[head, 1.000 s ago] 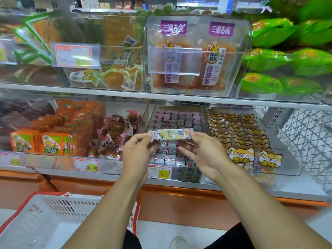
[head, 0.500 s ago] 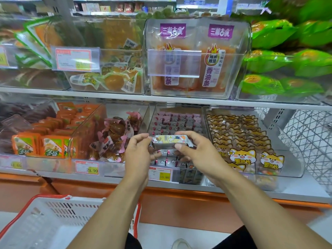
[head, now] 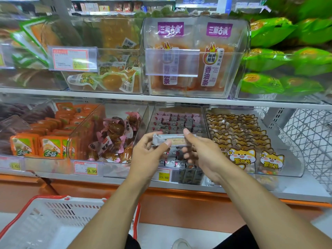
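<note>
Both hands, left hand (head: 146,155) and right hand (head: 203,153), pinch one small snack packet (head: 170,140) by its ends at frame centre, level, above the clear bin (head: 177,109) of similar packets.

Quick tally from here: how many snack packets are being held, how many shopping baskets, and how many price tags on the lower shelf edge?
snack packet, held: 1
shopping basket: 1
lower-shelf price tags: 3
Total: 5

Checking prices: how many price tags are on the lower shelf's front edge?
3: a blurred tag far left, the 29.90 tag below the pink-wrapped snacks, the 15.80 tag further right. More may be hidden.
</note>
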{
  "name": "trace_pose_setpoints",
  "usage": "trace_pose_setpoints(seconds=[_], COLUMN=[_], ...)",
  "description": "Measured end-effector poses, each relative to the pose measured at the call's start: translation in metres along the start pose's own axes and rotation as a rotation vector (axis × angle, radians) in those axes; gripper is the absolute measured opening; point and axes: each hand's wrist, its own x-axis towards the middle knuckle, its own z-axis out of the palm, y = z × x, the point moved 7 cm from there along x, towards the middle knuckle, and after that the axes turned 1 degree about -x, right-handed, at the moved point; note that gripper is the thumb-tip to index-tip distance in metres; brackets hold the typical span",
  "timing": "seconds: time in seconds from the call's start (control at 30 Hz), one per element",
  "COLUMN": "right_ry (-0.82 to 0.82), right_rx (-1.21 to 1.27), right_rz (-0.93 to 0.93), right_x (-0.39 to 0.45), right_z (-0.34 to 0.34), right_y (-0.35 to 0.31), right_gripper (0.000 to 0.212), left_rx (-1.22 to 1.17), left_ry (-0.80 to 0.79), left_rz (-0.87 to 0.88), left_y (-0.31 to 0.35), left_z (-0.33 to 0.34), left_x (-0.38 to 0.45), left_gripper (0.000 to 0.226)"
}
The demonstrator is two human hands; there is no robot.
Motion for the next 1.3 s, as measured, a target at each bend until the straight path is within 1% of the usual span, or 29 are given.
trace_pose_setpoints(seconds=[0.07,0.17,0.23,0.3,0.33,0.4,0.5,0.57,0.6,0.67,0.7,0.77,0.83,0.87,0.93,1.0,1.03,1.1,1.17,1.23,1.3], right_ry=[-0.013,-0.025,-0.057,-0.091,-0.097,-0.078,-0.046,-0.031,-0.027,-0.024,-0.021,-0.003,0.006,0.003,0.010,0.073,0.139,0.333,0.474,0.506,0.542], right_rx=[0.004,-0.022,-0.050,-0.095,-0.122,-0.145,-0.094,-0.084,-0.089,-0.093,-0.097,-0.104,-0.113,-0.125,-0.153,-0.166,-0.193,-0.383,-0.572,-0.689,-0.845], right_rz=[-0.017,-0.069,-0.127,-0.196,-0.229,-0.256,-0.223,-0.193,-0.177,-0.154,-0.152,-0.171,-0.222,-0.244,-0.269,-0.274,-0.289,-0.390,-0.488,-0.541,-0.529], right_x=[0.001,-0.001,-0.001,-0.002,-0.003,-0.003,-0.002,-0.001,-0.001,0.000,0.000,0.000,0.000,-0.001,0.000,0.004,0.008,0.015,0.022,0.036,0.053], right_z=[0.000,0.001,0.003,0.005,0.006,0.005,0.004,0.002,0.001,0.001,0.000,-0.001,-0.002,-0.001,-0.002,-0.008,-0.016,-0.033,-0.042,-0.045,-0.047], right_y=[-0.001,-0.004,-0.009,-0.014,-0.016,-0.017,-0.015,-0.012,-0.011,-0.008,-0.007,-0.008,-0.012,-0.014,-0.017,-0.022,-0.026,-0.043,-0.062,-0.074,-0.080], right_gripper=[0.036,0.028,0.031,0.040,0.041,0.035,0.026,0.019,0.015,0.014,0.015,0.021,0.031,0.032,0.028,0.024,0.020,0.015,0.024,0.026,0.018], left_rx=[-0.056,-0.109,-0.123,-0.128,-0.108,-0.071,-0.052,-0.075,-0.092,-0.100,-0.098,-0.097,-0.101,-0.101,-0.085,-0.033,0.007,0.099,0.269,0.427,0.549], left_ry=[0.032,0.066,0.091,0.107,0.107,0.097,0.068,0.053,0.048,0.050,0.058,0.081,0.101,0.107,0.107,0.097,0.092,0.080,0.051,-0.012,-0.071], left_rz=[-0.033,-0.070,-0.100,-0.130,-0.136,-0.136,-0.131,-0.127,-0.118,-0.093,-0.087,-0.101,-0.127,-0.139,-0.145,-0.117,-0.095,-0.033,0.076,0.165,0.194], left_y=[-0.003,-0.006,-0.009,-0.011,-0.012,-0.012,-0.012,-0.012,-0.012,-0.011,-0.011,-0.014,-0.017,-0.018,-0.018,-0.017,-0.016,-0.015,-0.012,-0.011,-0.014], left_z=[-0.003,-0.007,-0.010,-0.011,-0.012,-0.012,-0.011,-0.009,-0.008,-0.008,-0.009,-0.011,-0.013,-0.014,-0.012,-0.009,-0.008,-0.004,0.005,0.016,0.026], left_x=[0.003,0.007,0.007,0.007,0.006,0.006,0.007,0.007,0.007,0.008,0.008,0.009,0.009,0.009,0.009,0.009,0.010,0.010,0.011,0.013,0.016], left_gripper=[0.029,0.031,0.033,0.043,0.050,0.058,0.062,0.055,0.047,0.030,0.025,0.023,0.024,0.025,0.029,0.032,0.031,0.024,0.014,0.007,0.007])
